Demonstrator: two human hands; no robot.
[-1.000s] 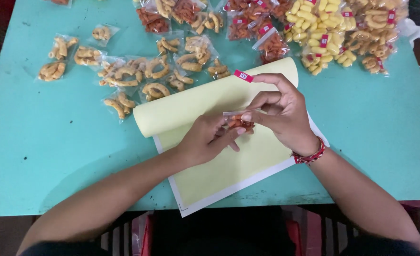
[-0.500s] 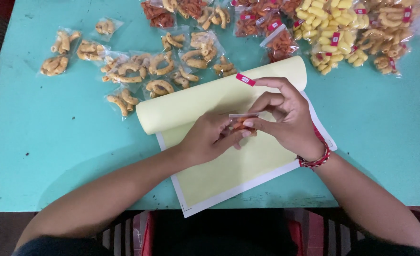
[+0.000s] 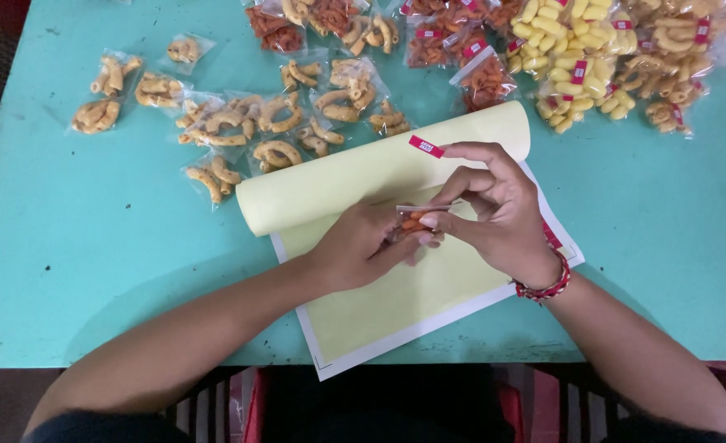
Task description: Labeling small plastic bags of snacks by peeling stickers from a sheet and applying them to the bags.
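Head view: your left hand point(image 3: 363, 250) and right hand point(image 3: 494, 217) both pinch one small snack packet point(image 3: 415, 221) — over the yellow sheet point(image 3: 379, 303) — a red sticker point(image 3: 426, 147) on your right fingertip.

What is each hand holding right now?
Left hand: closed on the small snack packet.
Right hand: pinching the same packet's top, with a red sticker on its index fingertip.
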